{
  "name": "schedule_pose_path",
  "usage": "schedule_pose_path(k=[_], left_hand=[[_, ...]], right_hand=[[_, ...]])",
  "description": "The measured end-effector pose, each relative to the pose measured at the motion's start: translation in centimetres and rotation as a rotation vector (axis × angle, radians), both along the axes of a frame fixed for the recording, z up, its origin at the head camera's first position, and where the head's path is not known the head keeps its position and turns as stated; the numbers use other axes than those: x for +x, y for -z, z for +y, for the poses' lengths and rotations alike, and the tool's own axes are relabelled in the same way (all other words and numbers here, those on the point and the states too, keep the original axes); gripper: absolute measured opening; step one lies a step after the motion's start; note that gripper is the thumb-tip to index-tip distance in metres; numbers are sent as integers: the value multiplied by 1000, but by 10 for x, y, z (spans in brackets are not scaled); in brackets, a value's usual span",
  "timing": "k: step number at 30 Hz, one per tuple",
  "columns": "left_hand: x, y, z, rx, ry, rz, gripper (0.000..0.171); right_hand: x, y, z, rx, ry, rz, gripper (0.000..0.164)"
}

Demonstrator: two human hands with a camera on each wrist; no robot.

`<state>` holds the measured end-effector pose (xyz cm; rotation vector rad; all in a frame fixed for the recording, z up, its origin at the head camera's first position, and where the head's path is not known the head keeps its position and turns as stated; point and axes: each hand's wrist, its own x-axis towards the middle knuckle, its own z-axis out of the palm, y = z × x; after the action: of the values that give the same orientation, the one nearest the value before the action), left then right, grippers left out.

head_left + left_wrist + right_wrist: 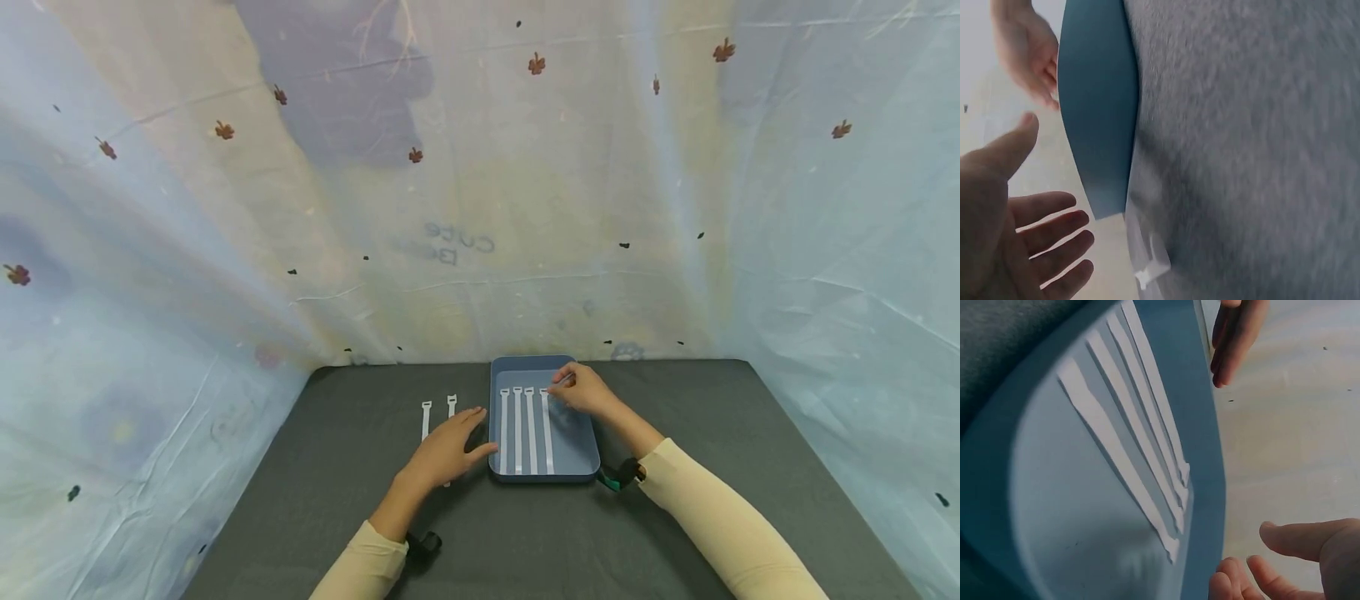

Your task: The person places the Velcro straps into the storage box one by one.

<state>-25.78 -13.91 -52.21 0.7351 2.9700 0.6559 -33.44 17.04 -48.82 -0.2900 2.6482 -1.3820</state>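
Note:
Several white straps with slotted heads [532, 429] lie side by side, lengthwise, in a blue-grey tray [577, 454]. My right hand [585, 390] hovers over the tray's far right part, fingertips near the head of the rightmost strap [1116, 456]. Its thumb and bent fingers stand apart in the right wrist view, and I see nothing held between them. Left of the tray, my left hand [446, 450] is spread above the table, thumb toward the tray's left wall. Two more white straps lie there: one strap [426, 417] in the open, another strap [452, 402] partly hidden under the hand.
A dark grey cloth covers the table [525, 542]. Printed plastic sheeting [480, 208] hangs behind it and at both sides. A dark band [426, 543] is on my left wrist, and a dark device [622, 473] is on my right.

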Motion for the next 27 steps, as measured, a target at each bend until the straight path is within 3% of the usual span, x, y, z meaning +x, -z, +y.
schedule_pose_path(k=[7, 12, 19, 27], left_hand=[[-8, 0, -17, 67, -129, 33, 61], [-14, 1, -29, 110, -207, 4, 50], [-25, 4, -47, 189, -258, -47, 44], [-38, 9, -69, 315, -299, -88, 42]], right_hand=[[19, -3, 13, 68, 13, 131, 23], [33, -3, 21, 63, 13, 178, 24], [53, -3, 30, 57, 11, 227, 31], [67, 10, 39, 129, -34, 290, 48]])
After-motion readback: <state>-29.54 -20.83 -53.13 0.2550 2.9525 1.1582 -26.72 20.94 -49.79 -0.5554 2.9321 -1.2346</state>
